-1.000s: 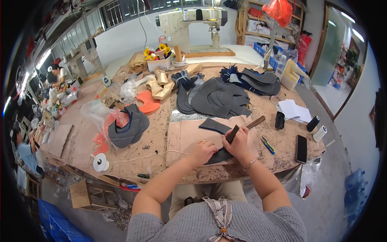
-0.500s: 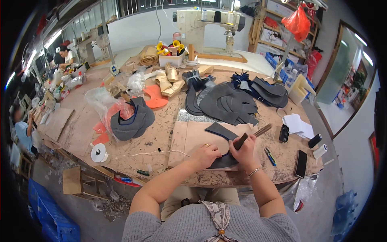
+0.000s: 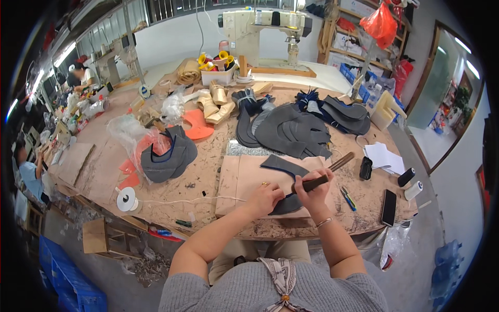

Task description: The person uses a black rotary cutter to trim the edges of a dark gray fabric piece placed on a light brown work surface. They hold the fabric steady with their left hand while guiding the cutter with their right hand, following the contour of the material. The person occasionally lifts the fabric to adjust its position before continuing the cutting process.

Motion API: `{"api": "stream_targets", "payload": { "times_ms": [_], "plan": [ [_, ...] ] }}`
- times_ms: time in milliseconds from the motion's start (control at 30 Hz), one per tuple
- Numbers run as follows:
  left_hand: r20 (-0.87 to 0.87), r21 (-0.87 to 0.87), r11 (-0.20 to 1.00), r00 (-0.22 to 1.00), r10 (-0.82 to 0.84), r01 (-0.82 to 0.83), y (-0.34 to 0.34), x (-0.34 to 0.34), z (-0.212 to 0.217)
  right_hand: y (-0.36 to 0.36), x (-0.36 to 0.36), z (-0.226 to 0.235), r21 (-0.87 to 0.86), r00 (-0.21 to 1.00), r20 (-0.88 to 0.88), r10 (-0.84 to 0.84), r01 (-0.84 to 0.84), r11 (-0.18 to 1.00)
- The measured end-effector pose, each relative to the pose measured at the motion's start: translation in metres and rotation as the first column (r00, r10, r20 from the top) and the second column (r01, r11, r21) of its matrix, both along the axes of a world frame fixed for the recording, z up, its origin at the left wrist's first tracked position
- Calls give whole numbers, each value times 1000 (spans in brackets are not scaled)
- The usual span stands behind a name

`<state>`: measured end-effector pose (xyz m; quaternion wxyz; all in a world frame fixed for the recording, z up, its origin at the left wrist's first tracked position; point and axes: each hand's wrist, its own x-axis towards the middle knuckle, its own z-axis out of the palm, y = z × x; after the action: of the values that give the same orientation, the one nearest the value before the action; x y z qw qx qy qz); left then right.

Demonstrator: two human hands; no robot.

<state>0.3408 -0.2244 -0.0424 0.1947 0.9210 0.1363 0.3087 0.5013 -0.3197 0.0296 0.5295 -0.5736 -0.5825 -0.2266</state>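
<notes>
Brown tool handle [image 3: 316, 182] has tipped toward three o'clock, clasped by right hand [image 3: 315, 195]; whether left hand [image 3: 265, 199] grips, I can't tell. Scuffed worktop [image 3: 109, 166], sewing machine [image 3: 247, 41] at twelve.

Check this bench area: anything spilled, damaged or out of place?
Yes: scraps litter the floor beside the wooden stool, loose rather than binned. The tabletop has dark marks near its front edge, so it looks worn.

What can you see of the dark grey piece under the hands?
The dark grey piece is flat, curved, matte, foam- or fabric-like, with dark blue along its inner edge. It lies on the tan board, far end cut straight. The left hand appears to touch its near part; the right hand hides the middle, so continuity can't be confirmed.
</notes>
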Motion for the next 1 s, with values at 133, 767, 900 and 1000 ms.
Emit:
{"api": "stream_targets", "payload": {
  "times_ms": [133,767,900,1000],
  "plan": [
    [23,-141,989,999,-43,45,1,-2,2,6,13,-26,-241,992,-71,107,-121,963],
    [-82,115,975,976,202,-192,-21,-64,4,8,11,-29,-107,998,-36,-60,56,993],
    [-126,-55,957,953,276,-284,-9,-66,8,5,11,-29,-112,998,-27,-50,47,993],
    [-108,-40,965,961,254,-260,22,-77,12,6,10,-33,-99,998,-19,-53,50,994]
  ]
}}
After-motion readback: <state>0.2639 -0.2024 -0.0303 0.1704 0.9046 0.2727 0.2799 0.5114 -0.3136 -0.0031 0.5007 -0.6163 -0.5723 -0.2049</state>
